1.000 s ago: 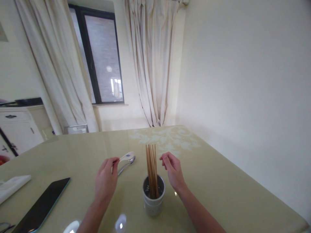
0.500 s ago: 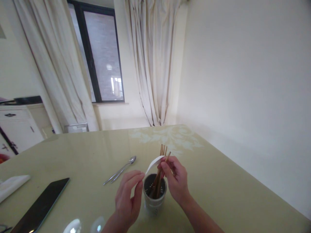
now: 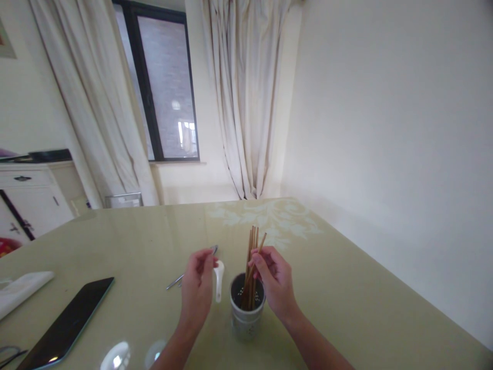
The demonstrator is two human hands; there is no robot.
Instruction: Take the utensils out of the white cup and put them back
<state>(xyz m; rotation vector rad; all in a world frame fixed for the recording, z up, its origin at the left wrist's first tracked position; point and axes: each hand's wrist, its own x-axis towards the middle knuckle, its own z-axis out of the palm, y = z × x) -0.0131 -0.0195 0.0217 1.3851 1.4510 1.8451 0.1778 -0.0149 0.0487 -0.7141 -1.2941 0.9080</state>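
Observation:
My left hand [image 3: 198, 280] is raised over the table, fingers curled together. At its fingertips is a white soup spoon [image 3: 219, 282], bowl end up by the fingers and handle pointing down. My right hand [image 3: 276, 275] is closed around wooden chopsticks [image 3: 252, 246], with one chopstick leaning apart at the top. Their lower ends stand inside a grey cylindrical utensil holder [image 3: 247, 321] with a dark, perforated inside. Behind my left hand lie metal spoons [image 3: 175, 281], mostly covered by it.
A black tablet or phone [image 3: 69, 321] lies on the left of the greenish table [image 3: 346, 308], beside a white object [image 3: 26, 290]. A cable [image 3: 13, 354] shows at the lower left corner. A wall borders the table's right side; a white cabinet [image 3: 36, 190] stands far left.
My left hand has moved left and up, away from the holder, with the white spoon now hanging handle-down at its fingers. My right hand stays at the chopsticks, which stand more upright.

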